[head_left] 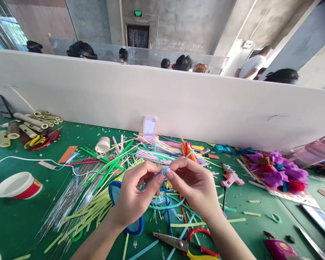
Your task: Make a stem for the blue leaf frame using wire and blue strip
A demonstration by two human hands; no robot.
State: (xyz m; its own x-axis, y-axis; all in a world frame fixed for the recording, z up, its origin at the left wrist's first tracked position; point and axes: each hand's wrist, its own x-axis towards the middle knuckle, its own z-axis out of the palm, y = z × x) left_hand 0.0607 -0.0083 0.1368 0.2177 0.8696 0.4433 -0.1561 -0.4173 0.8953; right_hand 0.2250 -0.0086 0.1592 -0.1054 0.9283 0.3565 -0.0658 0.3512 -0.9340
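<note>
My left hand (135,191) and my right hand (195,184) meet above the green table (16,224). Both pinch a small light-blue fuzzy piece (165,170) between thumbs and fingertips. A blue pipe cleaner (166,202) hangs below the hands; whether it joins the piece I cannot tell. Under my left wrist lies a blue round disc (115,191). A heap of coloured pipe cleaners (162,150) spreads just beyond the hands.
Red-handled scissors (186,245) lie near the front edge. A pink glue gun (231,177) and purple-pink paper flowers (276,171) sit right. A red-white bowl (17,186), silver wires (70,198), bamboo tubes (32,122) and pliers (42,141) sit left. People work behind a white partition (178,97).
</note>
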